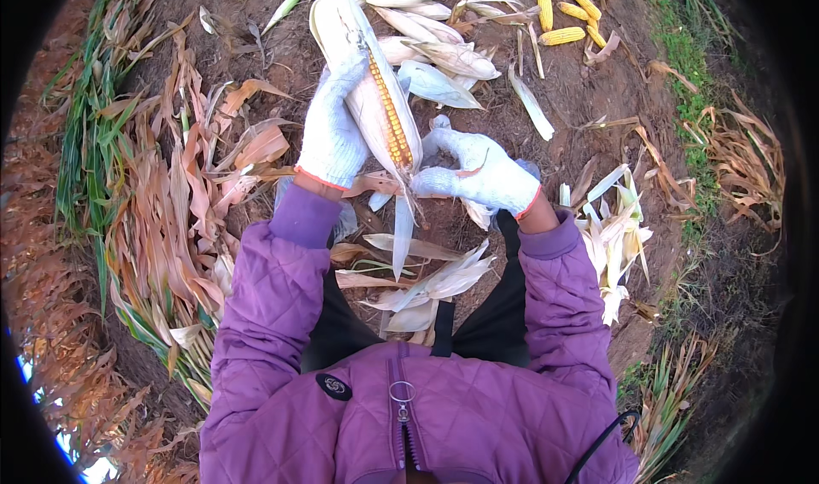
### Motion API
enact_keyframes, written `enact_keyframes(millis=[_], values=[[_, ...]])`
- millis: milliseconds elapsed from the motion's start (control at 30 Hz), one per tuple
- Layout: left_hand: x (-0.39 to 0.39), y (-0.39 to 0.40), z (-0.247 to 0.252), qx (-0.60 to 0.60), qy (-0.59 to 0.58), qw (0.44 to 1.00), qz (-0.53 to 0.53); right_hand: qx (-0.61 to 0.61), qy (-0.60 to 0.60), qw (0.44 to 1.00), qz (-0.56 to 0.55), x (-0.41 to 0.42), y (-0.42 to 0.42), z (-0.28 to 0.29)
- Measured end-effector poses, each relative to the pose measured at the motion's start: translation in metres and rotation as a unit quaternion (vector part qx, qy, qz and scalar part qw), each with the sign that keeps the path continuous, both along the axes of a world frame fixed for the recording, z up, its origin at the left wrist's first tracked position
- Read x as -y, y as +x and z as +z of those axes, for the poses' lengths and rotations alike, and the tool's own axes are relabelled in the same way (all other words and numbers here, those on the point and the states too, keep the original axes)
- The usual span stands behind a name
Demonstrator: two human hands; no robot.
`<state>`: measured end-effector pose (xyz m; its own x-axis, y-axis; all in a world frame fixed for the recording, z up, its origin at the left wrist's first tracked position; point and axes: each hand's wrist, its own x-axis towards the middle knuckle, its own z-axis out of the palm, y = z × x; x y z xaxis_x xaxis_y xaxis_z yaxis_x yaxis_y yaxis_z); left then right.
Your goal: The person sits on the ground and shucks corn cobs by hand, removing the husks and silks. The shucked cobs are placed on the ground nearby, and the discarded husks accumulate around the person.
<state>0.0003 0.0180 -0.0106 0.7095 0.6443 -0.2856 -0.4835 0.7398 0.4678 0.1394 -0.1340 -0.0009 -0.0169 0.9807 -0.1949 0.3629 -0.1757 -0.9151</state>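
My left hand, in a white knit glove with an orange edge, grips an ear of corn still largely wrapped in pale dry husk. A long strip of yellow-orange kernels shows through a split in the husk. The ear's tip points down towards me, with dark silk and a loose husk leaf hanging below. Beside that tip is my right hand, gloved alike, its thumb and fingers curled with a gap between them. Whether the thumb touches the tip cannot be told.
Several husked yellow cobs lie on bare soil at the upper right. Beyond the ear is a pile of pale husked-up ears. Dry stalks and leaves line the left. Loose husks lie between my legs, more husks at right.
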Motion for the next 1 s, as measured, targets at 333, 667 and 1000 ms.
enact_keyframes(millis=[333, 667, 1000], values=[[0.001, 0.003, 0.007, -0.005, -0.024, 1.0, -0.005, -0.031, 0.045, 0.999, 0.002, 0.002, -0.006, -0.008], [0.01, 0.001, 0.006, -0.004, -0.064, 0.996, -0.07, -0.416, 0.005, 0.836, -0.359, -0.007, 0.024, -0.011], [0.012, 0.006, -0.002, -0.066, 0.026, 0.997, 0.026, -0.17, -0.003, 0.977, -0.131, -0.001, -0.004, -0.009]])
